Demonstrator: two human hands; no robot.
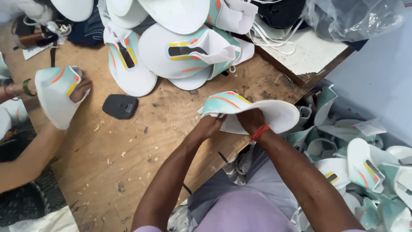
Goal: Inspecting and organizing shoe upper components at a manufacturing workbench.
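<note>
At right edge of wooden surface [128,141]: both hands closed on one white shoe-upper piece [257,112] with mint panel and orange-yellow stripes, held just above the edge. Left hand [211,125] gripping near end of piece, fingers curled and pressed together around it. Right hand [251,119] beside it, almost touching, fingers tucked under the white flap and pinching it; red thread band [260,132] on that wrist.

Far side of surface: heap of matching white and mint pieces [180,47], overlapping, some with black and yellow patches. Small dark pad [120,106] lying flat near the middle, apart from the heap. Left edge: a second person's hand [79,90] holding another such piece [56,96], green bangle [27,87] on the wrist. Beyond right edge, lower down: loose pile of more pieces [365,172]. Far right corner: clear plastic bag [356,17].
</note>
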